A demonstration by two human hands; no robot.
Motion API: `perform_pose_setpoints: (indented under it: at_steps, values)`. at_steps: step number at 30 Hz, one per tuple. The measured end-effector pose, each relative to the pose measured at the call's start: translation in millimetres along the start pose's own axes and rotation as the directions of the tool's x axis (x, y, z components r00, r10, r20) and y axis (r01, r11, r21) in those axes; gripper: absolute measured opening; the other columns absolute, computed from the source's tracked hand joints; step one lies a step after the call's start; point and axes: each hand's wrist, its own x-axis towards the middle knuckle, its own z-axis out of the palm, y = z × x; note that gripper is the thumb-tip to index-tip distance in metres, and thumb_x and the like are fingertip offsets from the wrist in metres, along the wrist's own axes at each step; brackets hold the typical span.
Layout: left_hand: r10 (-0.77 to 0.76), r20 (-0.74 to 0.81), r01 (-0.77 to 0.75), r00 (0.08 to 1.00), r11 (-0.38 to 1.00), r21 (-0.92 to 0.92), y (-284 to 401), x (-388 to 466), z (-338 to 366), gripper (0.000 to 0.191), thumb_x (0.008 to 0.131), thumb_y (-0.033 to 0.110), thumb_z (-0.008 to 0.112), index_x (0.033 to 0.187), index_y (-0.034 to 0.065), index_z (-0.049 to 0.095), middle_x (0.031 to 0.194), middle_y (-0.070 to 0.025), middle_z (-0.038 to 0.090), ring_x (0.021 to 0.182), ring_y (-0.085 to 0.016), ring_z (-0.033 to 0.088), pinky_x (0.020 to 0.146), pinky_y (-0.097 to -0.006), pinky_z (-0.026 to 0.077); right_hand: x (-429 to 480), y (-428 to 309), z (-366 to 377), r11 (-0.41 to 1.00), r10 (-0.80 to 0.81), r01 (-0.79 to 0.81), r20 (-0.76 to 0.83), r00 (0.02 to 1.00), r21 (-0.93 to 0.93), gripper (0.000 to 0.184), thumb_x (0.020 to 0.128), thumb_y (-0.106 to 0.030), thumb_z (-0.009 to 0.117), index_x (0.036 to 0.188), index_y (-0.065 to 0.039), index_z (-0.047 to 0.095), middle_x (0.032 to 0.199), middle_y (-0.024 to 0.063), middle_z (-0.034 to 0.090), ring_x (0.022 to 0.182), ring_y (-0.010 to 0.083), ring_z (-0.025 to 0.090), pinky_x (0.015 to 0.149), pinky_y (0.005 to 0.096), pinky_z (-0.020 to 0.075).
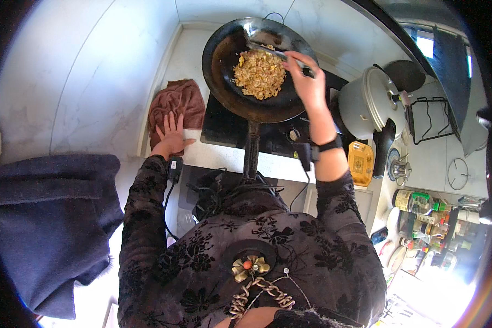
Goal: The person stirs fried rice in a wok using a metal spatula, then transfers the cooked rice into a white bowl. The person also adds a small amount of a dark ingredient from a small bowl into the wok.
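A large dark wok (225, 98) sits on the black glass cooktop (223, 133), its long handle pointing toward me. Fried rice (260, 76) with yellow bits is heaped in the wok. My right hand (305, 71) grips the handle of a metal spatula (270, 50) over the wok's right side; the spatula's blade is blurred near the rice's upper edge. My left hand (171, 137) rests with spread fingers on a crumpled brown cloth (184, 100) on the white counter, left of the cooktop.
Right of the cooktop stand a silver pressure cooker (358, 104) with a black handle and an amber tray (361, 164). Bottles and jars (420, 203) crowd the counter farther right. A marbled wall (119, 61) bounds the left. Dark fabric (53, 221) hangs at lower left.
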Motion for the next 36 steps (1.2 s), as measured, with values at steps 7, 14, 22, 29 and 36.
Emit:
perform_pose_setpoints:
  at_steps: [7,14,22,29,36]
  values:
    - [-0.002,0.009,0.002,1.0,1.0,0.008,1,1,1,0.11,0.078,0.064,0.057,0.147,0.0156,-0.014,0.15,-0.0188,-0.023,0.138,-0.037,-0.023,0.103,-0.0669,-0.006,-13,-60,-111,0.956,0.243,-0.293,0.534,0.81,0.008,0.017,0.088,-0.005,0.061,0.103,0.001,0.064,0.106,0.0081,0.066,0.093,0.0143,0.063,0.085,0.0268,0.0499]
    - [-0.019,0.004,0.019,1.0,1.0,0.01,2,0,0,0.112,0.077,0.064,0.059,0.147,0.0165,-0.014,0.15,-0.0187,-0.023,0.138,-0.037,-0.023,0.103,-0.0668,-0.006,-32,-68,-97,0.988,0.014,0.101,0.724,0.69,-0.116,0.017,0.082,-0.005,0.065,0.099,-0.003,0.065,0.109,0.0105,0.066,0.102,0.0217,0.063,0.088,0.0321,0.0493]
    - [-0.016,-0.02,0.016,1.0,1.0,0.011,0,4,4,0.112,0.076,0.062,0.061,0.147,0.0175,-0.013,0.151,-0.0181,-0.022,0.138,-0.037,-0.021,0.103,-0.0673,-0.005,-43,7,-23,0.993,0.107,-0.102,0.077,0.991,-0.063,0.015,0.089,-0.003,0.06,0.103,0.0,0.065,0.099,0.0091,0.067,0.092,0.0162,0.064,0.083,0.0298,0.0511]
    - [0.034,-0.039,-0.035,0.999,0.999,-0.014,-3,2,5,0.11,0.078,0.062,0.059,0.148,0.0156,-0.012,0.151,-0.019,-0.021,0.138,-0.038,-0.021,0.102,-0.068,-0.006,-22,-33,-101,0.847,0.385,-0.451,0.259,0.886,0.282,0.023,0.092,-0.008,0.052,0.108,0.008,0.058,0.115,0.0208,0.06,0.095,0.0269,0.064,0.088,0.0346,0.0518]
    - [0.039,-0.036,-0.04,0.999,0.999,-0.027,-4,3,4,0.11,0.077,0.063,0.059,0.148,0.0158,-0.011,0.151,-0.0186,-0.021,0.138,-0.038,-0.02,0.103,-0.0674,-0.006,5,-75,-135,0.913,0.216,-0.392,0.685,0.695,0.11,0.011,0.081,0.002,0.059,0.09,0.003,0.065,0.108,0.0202,0.064,0.096,0.0246,0.064,0.09,0.0332,0.0496]
